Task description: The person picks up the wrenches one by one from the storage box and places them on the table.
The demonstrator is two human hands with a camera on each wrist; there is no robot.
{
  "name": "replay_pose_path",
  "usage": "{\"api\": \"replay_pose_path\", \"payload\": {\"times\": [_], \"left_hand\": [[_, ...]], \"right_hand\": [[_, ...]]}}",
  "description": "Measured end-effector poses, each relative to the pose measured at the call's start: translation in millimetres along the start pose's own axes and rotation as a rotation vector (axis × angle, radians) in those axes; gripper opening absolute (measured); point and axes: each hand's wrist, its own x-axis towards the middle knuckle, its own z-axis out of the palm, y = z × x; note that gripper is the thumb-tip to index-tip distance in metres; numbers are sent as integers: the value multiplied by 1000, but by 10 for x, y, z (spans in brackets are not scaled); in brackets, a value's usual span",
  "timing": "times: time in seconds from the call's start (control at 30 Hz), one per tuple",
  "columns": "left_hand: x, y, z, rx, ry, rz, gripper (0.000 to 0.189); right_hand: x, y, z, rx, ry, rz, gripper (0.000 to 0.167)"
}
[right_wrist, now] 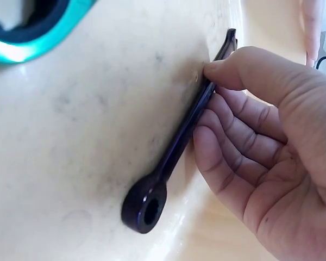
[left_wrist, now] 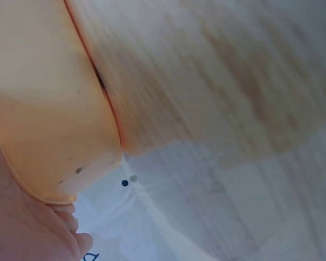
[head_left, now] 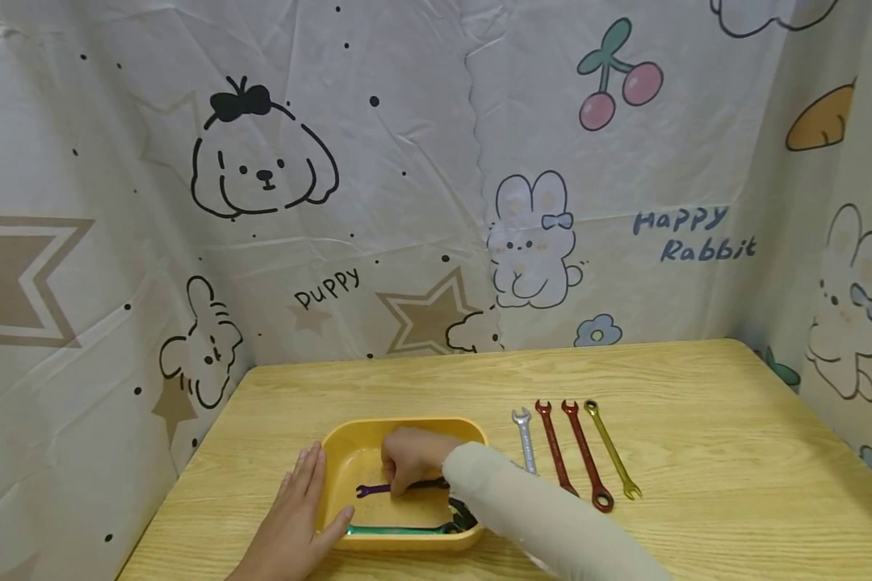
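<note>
A yellow plastic basin stands on the table. Inside it my right hand pinches a dark purple combination wrench between thumb and fingers; its ring end points away from the palm. Against the basin's near left side rests my left hand, fingers straight along the outer wall and thumb over the rim. A green wrench lies along the basin's near side, its ring end large in the right wrist view. Some dark item beside it is partly hidden by the right sleeve.
Right of the basin lie a silver wrench, two red wrenches and a yellow-green wrench, roughly side by side on the wooden table. A printed cloth hangs behind and at both sides.
</note>
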Motion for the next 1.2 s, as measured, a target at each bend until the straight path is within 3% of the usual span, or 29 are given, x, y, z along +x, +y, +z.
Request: {"api": "replay_pose_path", "payload": {"times": [0.43, 0.6, 0.9, 1.2], "left_hand": [[-10, -3, 11, 9, -19, -12, 88], [1, -11, 15, 17, -26, -19, 88], [16, 4, 25, 30, -26, -33, 89], [6, 7, 28, 33, -1, -19, 88]], "right_hand": [[31, 14, 15, -55, -17, -13, 21], [37, 30, -30, -79, -8, -41, 5], [37, 40, -163, 24, 34, -90, 5], [-35, 74, -353, 200, 86, -111, 5]]}}
